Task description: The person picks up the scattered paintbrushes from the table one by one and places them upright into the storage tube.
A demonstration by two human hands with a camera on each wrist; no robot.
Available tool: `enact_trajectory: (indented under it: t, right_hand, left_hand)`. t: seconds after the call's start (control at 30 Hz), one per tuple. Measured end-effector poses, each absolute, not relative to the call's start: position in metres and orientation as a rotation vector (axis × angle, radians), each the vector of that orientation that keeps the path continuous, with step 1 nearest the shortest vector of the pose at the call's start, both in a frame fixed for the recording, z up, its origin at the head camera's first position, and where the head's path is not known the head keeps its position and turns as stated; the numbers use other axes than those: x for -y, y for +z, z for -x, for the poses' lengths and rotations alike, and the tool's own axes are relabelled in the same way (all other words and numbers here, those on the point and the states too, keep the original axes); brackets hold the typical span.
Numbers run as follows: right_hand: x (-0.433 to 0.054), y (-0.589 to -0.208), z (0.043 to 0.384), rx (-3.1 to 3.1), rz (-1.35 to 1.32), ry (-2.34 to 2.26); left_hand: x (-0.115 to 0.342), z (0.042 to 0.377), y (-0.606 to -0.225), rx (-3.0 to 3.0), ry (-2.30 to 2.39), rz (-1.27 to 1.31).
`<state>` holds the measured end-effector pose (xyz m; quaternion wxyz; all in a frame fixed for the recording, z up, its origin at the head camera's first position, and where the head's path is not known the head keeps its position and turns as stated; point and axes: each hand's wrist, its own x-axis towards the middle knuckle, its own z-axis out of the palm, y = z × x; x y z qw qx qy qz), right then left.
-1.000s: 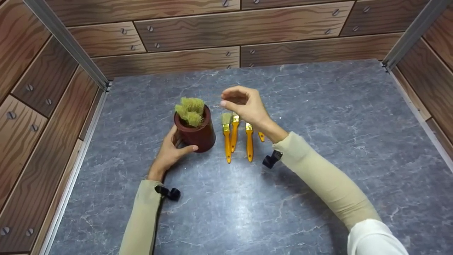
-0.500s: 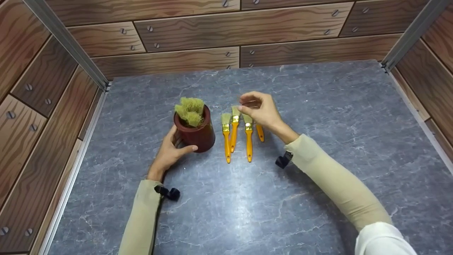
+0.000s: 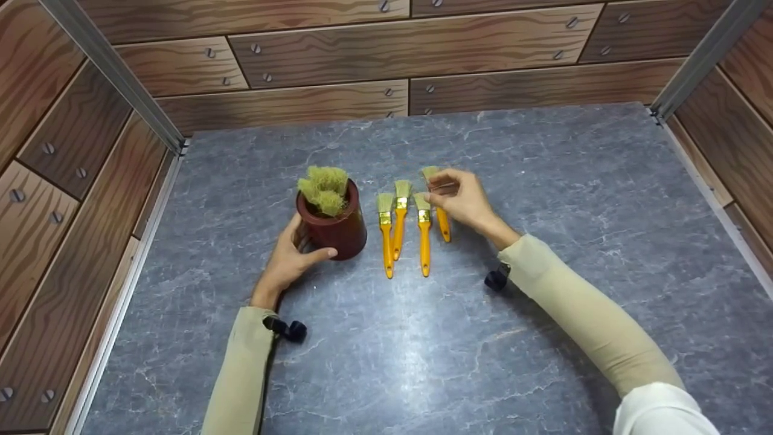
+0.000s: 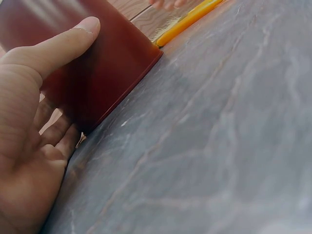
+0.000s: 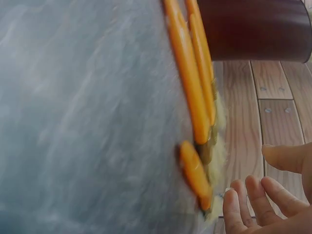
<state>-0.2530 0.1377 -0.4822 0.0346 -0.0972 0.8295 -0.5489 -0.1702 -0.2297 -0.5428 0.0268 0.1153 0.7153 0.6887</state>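
My left hand holds a dark reddish-brown cylindrical cup, thumb across its near side and fingers around its left side. The left wrist view shows the cup's base at the tabletop. Yellow-green bristle tufts stick up out of its mouth. Right of the cup lie several flat paintbrushes with orange handles and brass-coloured ferrules, bristles pointing away. My right hand hovers by the rightmost paintbrush, partly covering it. Its thumb and fingers stand apart with nothing between them in the right wrist view.
The blue-grey marbled tabletop is bounded by wood-patterned panels at the back and both sides. Metal rails run along the corners. Each wrist carries a small black camera.
My right hand has moved right and slightly nearer, from beside the cup, across the paintbrushes to the rightmost one, uncovering bristles on the others. The left hand and cup stay put.
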Motion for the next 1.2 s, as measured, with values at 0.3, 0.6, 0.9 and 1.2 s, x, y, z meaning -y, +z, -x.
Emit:
enact_trajectory:
  t: [0.3, 0.6, 0.9, 1.2]
  right_hand:
    - [-0.151, -0.493, 0.258, -2.594, 0.218, -1.560]
    - [-0.153, -0.499, 0.260, -2.684, 0.219, -1.398]
    - [-0.153, -0.498, 0.259, -2.695, 0.233, -1.371]
    - [-0.151, -0.498, 0.260, -2.698, 0.144, -1.360]
  left_hand:
    - [0.230, 0.170, -0.543, -2.218, 2.115, -0.340]
    - [0.230, 0.169, -0.542, -2.211, 2.116, -0.343]
    - [0.230, 0.169, -0.543, -2.218, 2.118, -0.354]
    - [0.229, 0.170, -0.542, -2.193, 2.143, -0.348]
